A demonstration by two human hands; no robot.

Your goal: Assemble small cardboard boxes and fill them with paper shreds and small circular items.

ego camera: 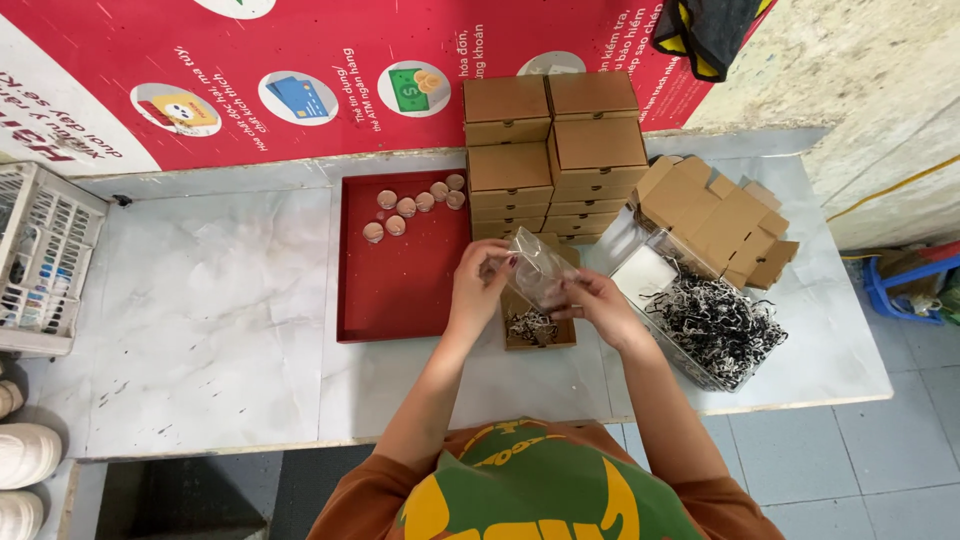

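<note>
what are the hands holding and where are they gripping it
Both hands, left hand and right hand, hold a small clear plastic bag by its opposite edges.

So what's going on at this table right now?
A person holds a small clear plastic bag between the left hand and right hand, above an open brown cardboard box with shredded black-and-white paper inside. A red rectangular tray bearing small round discs lies to the left; stacked closed cardboard boxes stand behind, and a clear bin of shredded paper sits to the right.
</note>
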